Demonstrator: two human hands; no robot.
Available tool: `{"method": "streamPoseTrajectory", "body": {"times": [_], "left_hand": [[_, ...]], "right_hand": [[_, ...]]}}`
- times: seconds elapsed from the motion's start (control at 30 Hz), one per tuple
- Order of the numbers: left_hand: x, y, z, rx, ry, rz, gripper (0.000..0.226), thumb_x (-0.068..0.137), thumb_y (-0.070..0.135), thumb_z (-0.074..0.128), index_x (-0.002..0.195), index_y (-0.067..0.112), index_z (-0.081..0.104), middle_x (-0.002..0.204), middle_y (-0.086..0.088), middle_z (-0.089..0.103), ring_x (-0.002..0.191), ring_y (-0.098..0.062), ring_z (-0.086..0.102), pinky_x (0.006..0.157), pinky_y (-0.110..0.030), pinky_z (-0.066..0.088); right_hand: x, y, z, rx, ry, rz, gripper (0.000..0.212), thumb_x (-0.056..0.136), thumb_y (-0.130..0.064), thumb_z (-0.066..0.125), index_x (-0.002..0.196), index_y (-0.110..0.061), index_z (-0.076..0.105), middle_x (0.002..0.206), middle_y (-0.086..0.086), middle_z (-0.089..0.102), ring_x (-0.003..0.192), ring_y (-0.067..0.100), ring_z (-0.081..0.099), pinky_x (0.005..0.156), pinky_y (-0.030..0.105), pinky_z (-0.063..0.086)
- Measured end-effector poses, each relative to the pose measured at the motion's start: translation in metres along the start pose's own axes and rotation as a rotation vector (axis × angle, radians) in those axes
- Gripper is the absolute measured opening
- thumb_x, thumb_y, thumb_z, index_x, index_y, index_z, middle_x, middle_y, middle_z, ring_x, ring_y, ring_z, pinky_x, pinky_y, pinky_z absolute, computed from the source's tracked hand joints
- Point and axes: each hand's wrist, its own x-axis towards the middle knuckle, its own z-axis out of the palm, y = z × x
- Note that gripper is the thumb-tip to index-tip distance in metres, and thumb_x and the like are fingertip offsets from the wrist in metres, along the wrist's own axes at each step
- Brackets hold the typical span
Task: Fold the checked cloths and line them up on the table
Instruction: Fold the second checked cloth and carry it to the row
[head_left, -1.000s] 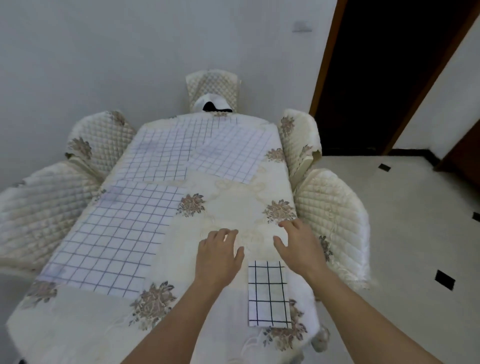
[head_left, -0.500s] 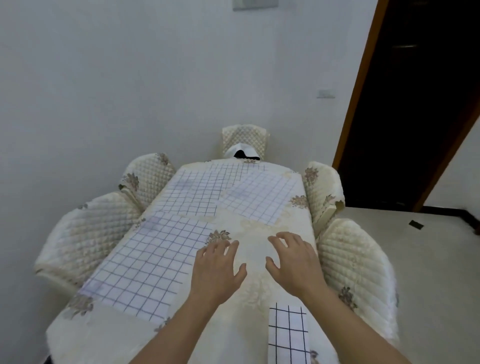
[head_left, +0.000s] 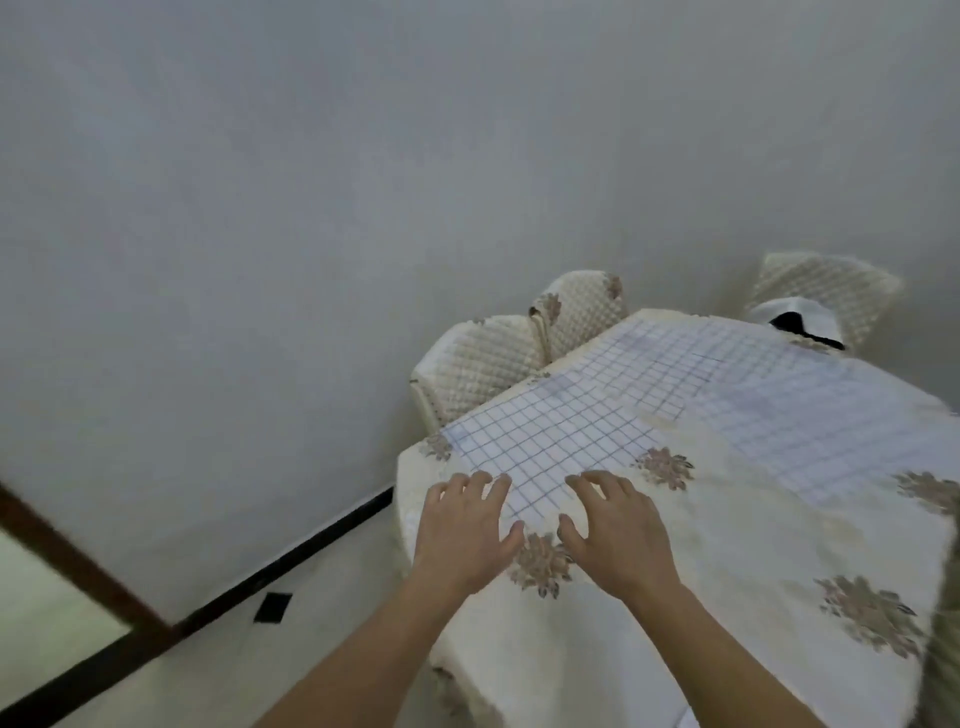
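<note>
Single head-worn view, set above the worktop's near left corner, facing forward and down, frame tilted. The left hand and right hand sit close, low centre. Wall fills the far and left field.

Table stands at right, with the wall to its left and behind it. The near checked cloth lies flat on the table's near left part. Two further cloths lie beyond it toward the far end. Two chairs stand side by side along the left edge, and a third chair stands at the far end. Left hand and right hand sit side by side at the near cloth's near edge.
</note>
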Motion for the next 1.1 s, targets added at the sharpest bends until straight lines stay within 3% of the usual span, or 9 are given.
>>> {"method": "streamPoseTrajectory", "body": {"times": [0.13, 0.33, 0.53, 0.77, 1.1], "left_hand": [[-0.044, -0.059, -0.023, 0.085, -0.036, -0.188, 0.063, 0.087, 0.061, 0.032, 0.136, 0.028, 0.051, 0.129, 0.004, 0.061, 0.113, -0.022, 0.057, 0.09, -0.04, 0.044], [-0.097, -0.129, -0.042, 0.147, 0.028, -0.388, 0.049, 0.081, 0.055, 0.041, 0.105, 0.021, 0.067, 0.098, 0.0, 0.068, 0.085, -0.026, 0.063, 0.072, -0.038, 0.048], [-0.128, -0.2, -0.036, 0.156, -0.043, -0.52, 0.06, 0.086, 0.059, 0.032, 0.13, 0.025, 0.056, 0.123, 0.002, 0.062, 0.107, -0.023, 0.057, 0.087, -0.04, 0.048], [-0.099, -0.303, -0.002, 0.149, 0.015, -0.539, 0.058, 0.084, 0.058, 0.038, 0.124, 0.023, 0.061, 0.117, 0.001, 0.065, 0.101, -0.024, 0.06, 0.081, -0.039, 0.048], [0.003, -0.485, 0.012, 0.107, 0.051, -0.367, 0.058, 0.085, 0.054, 0.039, 0.125, 0.019, 0.062, 0.117, -0.002, 0.066, 0.097, -0.026, 0.06, 0.075, -0.038, 0.046]], "right_hand": [[0.016, -0.061, 0.017, 0.089, -0.014, -0.181, 0.046, 0.082, -0.045, 0.058, 0.121, -0.024, 0.065, 0.12, 0.0, 0.066, 0.108, 0.023, 0.062, 0.084, 0.041, 0.052], [0.033, -0.152, 0.045, 0.168, -0.031, -0.411, 0.044, 0.082, -0.043, 0.064, 0.12, -0.021, 0.065, 0.117, 0.002, 0.066, 0.103, 0.026, 0.063, 0.082, 0.042, 0.051], [0.047, -0.228, 0.075, 0.197, -0.066, -0.525, 0.049, 0.08, -0.048, 0.044, 0.114, -0.021, 0.067, 0.107, 0.001, 0.066, 0.096, 0.026, 0.063, 0.077, 0.038, 0.05], [0.117, -0.3, 0.131, 0.142, -0.106, -0.574, 0.041, 0.082, -0.04, 0.064, 0.118, -0.02, 0.065, 0.111, 0.003, 0.066, 0.099, 0.028, 0.062, 0.081, 0.041, 0.05], [0.241, -0.4, 0.185, 0.085, -0.135, -0.431, 0.046, 0.091, -0.039, 0.058, 0.133, -0.02, 0.058, 0.128, 0.005, 0.062, 0.114, 0.027, 0.059, 0.09, 0.043, 0.048]]}}
